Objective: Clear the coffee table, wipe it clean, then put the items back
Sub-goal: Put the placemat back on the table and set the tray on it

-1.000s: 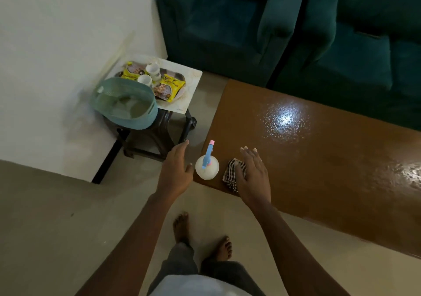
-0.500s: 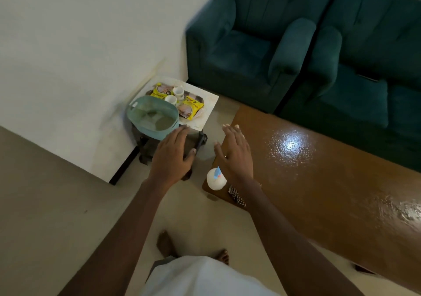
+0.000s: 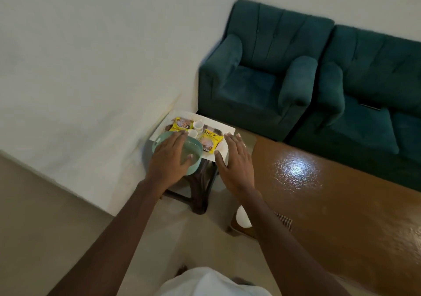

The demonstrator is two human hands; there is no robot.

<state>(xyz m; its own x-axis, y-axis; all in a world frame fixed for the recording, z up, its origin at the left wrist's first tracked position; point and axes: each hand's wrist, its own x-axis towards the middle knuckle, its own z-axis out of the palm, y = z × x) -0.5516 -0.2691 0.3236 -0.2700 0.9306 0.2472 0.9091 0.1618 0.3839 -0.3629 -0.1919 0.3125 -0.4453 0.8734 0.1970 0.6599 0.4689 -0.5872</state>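
Observation:
A white tray [image 3: 221,129] rests on a dark stool [image 3: 202,182] left of the brown coffee table [image 3: 330,200]. On the tray lie two yellow snack packets [image 3: 210,141], two small white cups [image 3: 197,125] and a pale green bowl [image 3: 196,156]. My left hand [image 3: 169,159] hovers over the bowl, fingers spread, holding nothing. My right hand [image 3: 237,163] is open beside the tray's right edge. A white spray bottle [image 3: 242,218] and a checked cloth [image 3: 284,220] sit at the table's near left corner, partly hidden by my right forearm.
A teal armchair [image 3: 262,77] stands behind the stool, with a teal sofa [image 3: 373,86] to its right along the far side of the table. A dark flat object [image 3: 370,106] lies on the sofa seat. A white wall runs along the left.
Both hands have left the spray bottle and cloth at the table corner and reached forward to the tray on the stool. The view has tilted up toward the armchair.

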